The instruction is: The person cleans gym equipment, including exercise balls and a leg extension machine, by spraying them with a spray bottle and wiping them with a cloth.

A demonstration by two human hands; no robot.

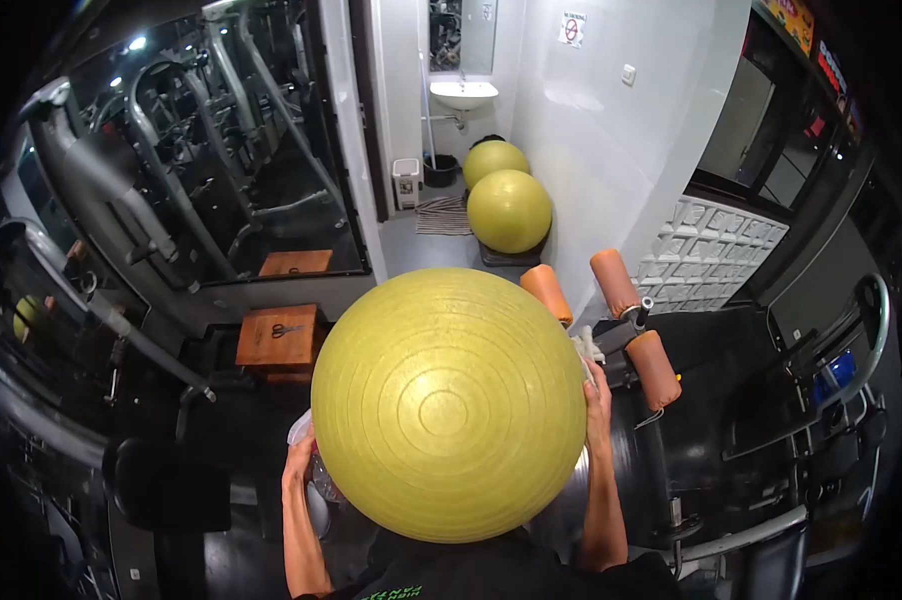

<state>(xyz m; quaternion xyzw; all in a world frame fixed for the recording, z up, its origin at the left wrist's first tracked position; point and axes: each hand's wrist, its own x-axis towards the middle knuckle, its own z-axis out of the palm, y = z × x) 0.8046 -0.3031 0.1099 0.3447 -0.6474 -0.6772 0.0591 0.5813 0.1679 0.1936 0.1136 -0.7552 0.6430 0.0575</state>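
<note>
A large yellow-green exercise ball [446, 410] with ringed grooves fills the middle of the head view, held up in front of my body. My left hand [299, 458] presses against its lower left side, fingers partly hidden behind the curve. Something whitish and translucent [298, 428] shows right by those fingers. On the opposite side, my right hand [597, 395] grips the ball with fingers pointing up along its edge. A crumpled white cloth [591, 346] appears just beyond my right fingertips.
Two more exercise balls [509, 210] rest ahead by the white wall, near a sink [464, 95] and striped mat [444, 216]. Orange padded rollers [653, 370] of a machine stand close on the right. At left, scissors [288, 330] lie on a wooden box [271, 350] below a mirror.
</note>
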